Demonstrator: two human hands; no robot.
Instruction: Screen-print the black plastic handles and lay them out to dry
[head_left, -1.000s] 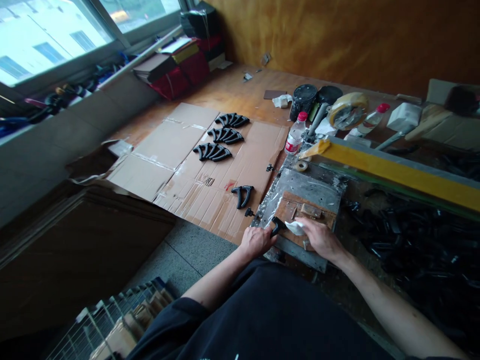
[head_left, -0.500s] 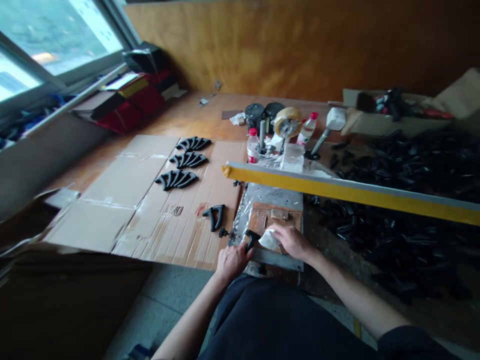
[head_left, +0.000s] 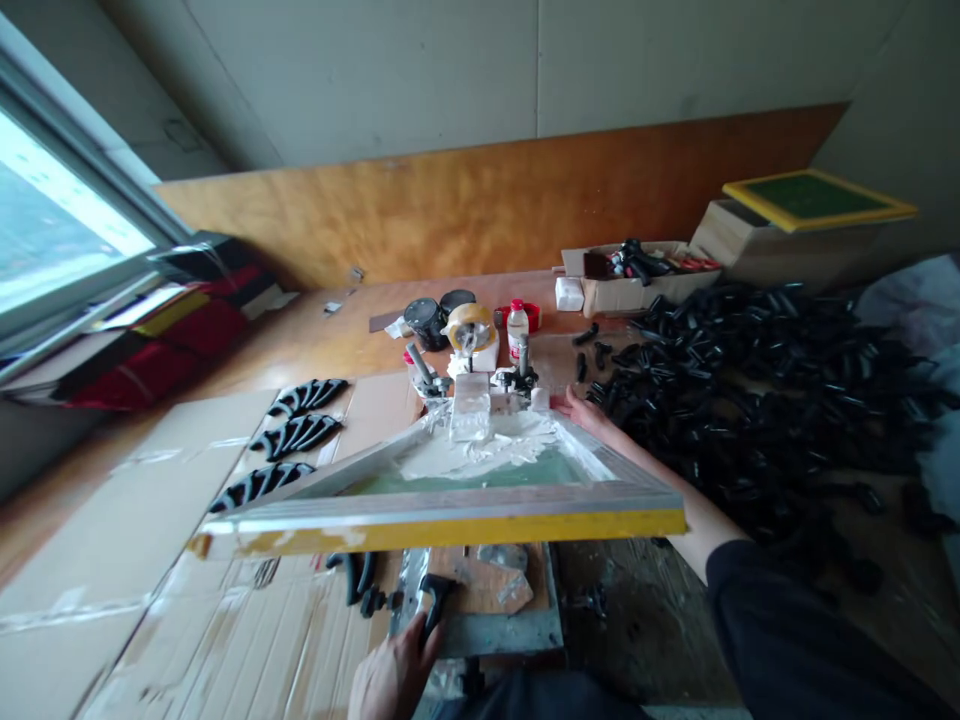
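Note:
My left hand (head_left: 397,665) is closed on a black plastic handle (head_left: 435,598), low at the front edge of a small worktable (head_left: 517,635). Reaching past the right side of a tilted screen-printing frame (head_left: 450,530), my right hand (head_left: 583,412) has its fingers stretched out by a white lump (head_left: 540,400) at the frame's far corner. Whether it touches the lump I cannot tell. White paste (head_left: 480,450) is smeared over the far part of the mesh. Beneath the frame, a wooden jig board (head_left: 487,585) lies on the worktable, with another black handle (head_left: 360,575) to its left.
Three rows of black handles (head_left: 296,437) lie on cardboard (head_left: 142,500) at left. A large heap of black parts (head_left: 787,370) spreads at right. Behind the frame stand a red-capped bottle (head_left: 517,330), a tape roll (head_left: 470,328) and a dark can (head_left: 425,323).
My right hand has left the jig board and reached forward to the frame's far right side. The white cloth it held is no longer plainly seen. My left hand still holds the black handle. The view has shifted.

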